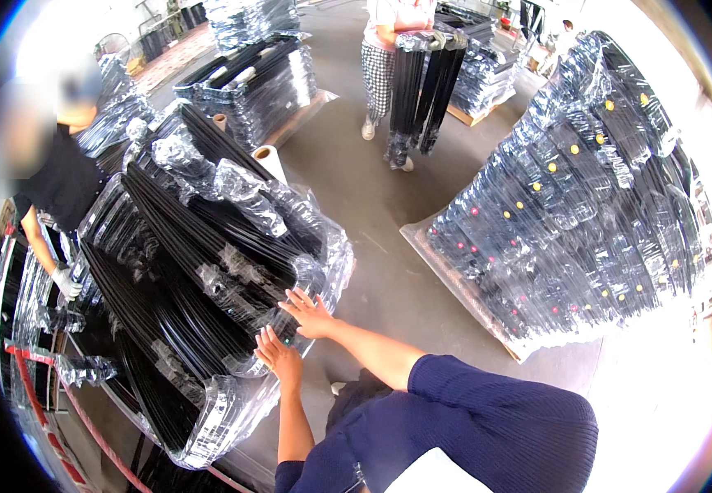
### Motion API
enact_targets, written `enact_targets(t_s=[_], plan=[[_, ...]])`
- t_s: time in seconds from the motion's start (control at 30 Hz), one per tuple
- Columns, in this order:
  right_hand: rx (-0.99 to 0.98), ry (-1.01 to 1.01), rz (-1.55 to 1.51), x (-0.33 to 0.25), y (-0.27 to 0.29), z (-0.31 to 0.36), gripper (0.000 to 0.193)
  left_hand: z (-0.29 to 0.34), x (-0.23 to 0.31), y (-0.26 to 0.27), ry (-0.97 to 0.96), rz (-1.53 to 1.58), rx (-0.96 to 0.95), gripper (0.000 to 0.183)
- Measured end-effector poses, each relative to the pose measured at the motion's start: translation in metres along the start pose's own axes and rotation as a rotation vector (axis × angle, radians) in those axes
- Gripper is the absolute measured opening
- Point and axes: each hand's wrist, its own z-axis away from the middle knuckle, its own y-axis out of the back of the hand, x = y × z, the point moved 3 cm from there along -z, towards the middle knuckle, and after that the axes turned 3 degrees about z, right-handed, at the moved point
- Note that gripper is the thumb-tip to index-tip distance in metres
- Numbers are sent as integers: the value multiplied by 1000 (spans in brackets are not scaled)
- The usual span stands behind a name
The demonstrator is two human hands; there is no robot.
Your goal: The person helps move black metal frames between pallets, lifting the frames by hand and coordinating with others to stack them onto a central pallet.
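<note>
My left hand (279, 358) and my right hand (310, 316) lie close together at the near end of a stack of long black strips (179, 316). Both hands are open, their fingers stretched out over the wrapped ends, and neither grips anything. Whether the palms press on the film cannot be seen. Clear plastic film (228, 411) hangs loosely round the near edge of the stack. More crumpled film (183, 164) lies over the bundles at the far side.
A tall film-wrapped stack (569, 214) with yellow and red dots stands on the right. A white film roll (270, 162) sits behind my stack. On the left a gloved co-worker (64, 177) stands at the stack; farther back another person (379, 78) holds black bundles (424, 90).
</note>
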Motion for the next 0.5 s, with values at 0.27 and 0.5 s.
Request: enact_targets(t_s=[0.27, 0.5], plan=[[-102, 326, -45, 40, 17, 22, 53, -4, 4, -22, 71, -174, 189, 75], [-326, 278, -286, 143, 46, 84, 38, -17, 4, -12, 326, -137, -111, 78]])
